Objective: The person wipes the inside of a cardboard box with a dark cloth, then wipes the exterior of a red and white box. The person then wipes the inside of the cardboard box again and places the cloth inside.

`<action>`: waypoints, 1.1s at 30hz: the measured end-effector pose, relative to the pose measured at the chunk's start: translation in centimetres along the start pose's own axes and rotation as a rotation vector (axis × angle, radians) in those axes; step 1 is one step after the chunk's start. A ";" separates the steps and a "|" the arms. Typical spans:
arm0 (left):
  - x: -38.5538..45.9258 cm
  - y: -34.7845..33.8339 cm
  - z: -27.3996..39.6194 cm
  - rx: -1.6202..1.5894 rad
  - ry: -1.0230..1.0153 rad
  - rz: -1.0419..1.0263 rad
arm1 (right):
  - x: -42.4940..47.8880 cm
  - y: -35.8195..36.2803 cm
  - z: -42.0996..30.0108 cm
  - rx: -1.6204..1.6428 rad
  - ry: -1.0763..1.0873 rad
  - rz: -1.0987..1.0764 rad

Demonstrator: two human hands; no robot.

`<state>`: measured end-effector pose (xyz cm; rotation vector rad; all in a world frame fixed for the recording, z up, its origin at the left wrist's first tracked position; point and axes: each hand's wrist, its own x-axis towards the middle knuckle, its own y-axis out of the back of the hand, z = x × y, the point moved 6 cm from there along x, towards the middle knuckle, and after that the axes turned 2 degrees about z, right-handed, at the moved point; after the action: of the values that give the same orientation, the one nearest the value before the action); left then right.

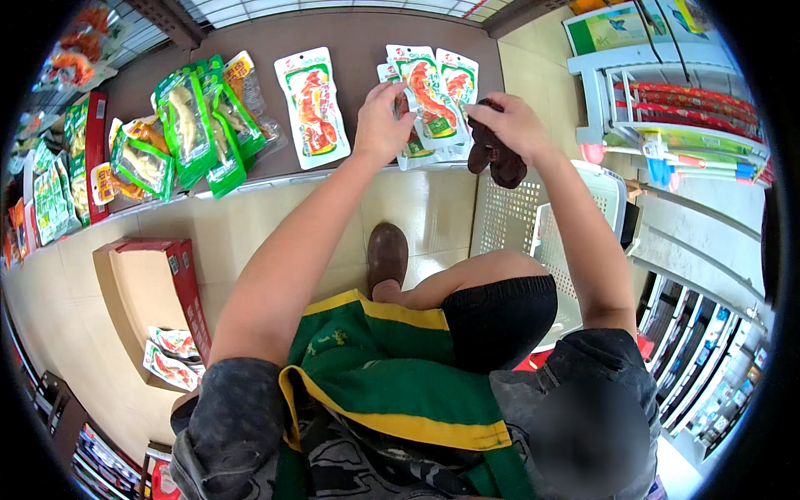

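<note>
On the brown shelf (237, 31), a small pile of white-and-red snack packets (431, 103) lies near the right end. My left hand (382, 125) is at the pile's left edge, thumb and fingers apart around a packet's side; whether it grips one is unclear. In my right hand (512, 128) is a bunched dark brown cloth (500, 156), hanging past the shelf's front edge. The fingertips of that hand are close to the pile's right side. Left of my left hand, a single matching packet (312, 109) lies flat.
Green snack packets (194, 125) are heaped at the shelf's left. An open cardboard box (144, 269) with a few packets stands on the tiled floor. By my right knee is a pale perforated plastic basket (509, 206). A rack (687, 137) holds goods at right.
</note>
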<state>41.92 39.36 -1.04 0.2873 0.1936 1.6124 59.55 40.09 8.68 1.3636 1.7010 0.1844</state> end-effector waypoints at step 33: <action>-45.9 50.4 -14.9 -0.234 1.029 0.818 | -24.2 -60.5 -19.6 0.425 -0.113 -1.223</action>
<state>-8.45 -8.80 -3.29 -0.7764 0.7282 2.4484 2.54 5.14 -3.83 0.3710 2.2335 -0.9595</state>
